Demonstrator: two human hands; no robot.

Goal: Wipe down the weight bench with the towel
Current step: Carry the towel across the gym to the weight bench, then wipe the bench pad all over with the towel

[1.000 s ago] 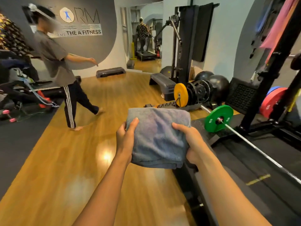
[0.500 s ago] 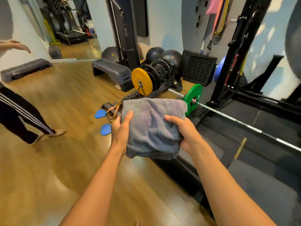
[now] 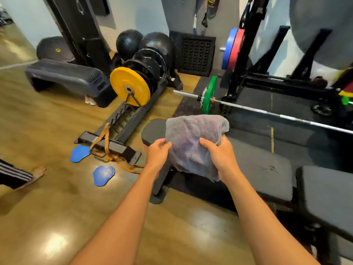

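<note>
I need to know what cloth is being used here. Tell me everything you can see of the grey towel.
The towel is grey with a faint purple tinge, of thick, fluffy terry-like cloth, folded into a bulky wad with a rolled top edge and a loose corner hanging at its lower right. It looks dry, though that cannot be told for sure. The left hand grips its left edge and the right hand its right side. It is held over the end of the black padded weight bench; whether it touches the pad is unclear.

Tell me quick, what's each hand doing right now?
Left hand: closed on the grey towel, gripping its left edge.
Right hand: closed on the towel's right side.
</note>
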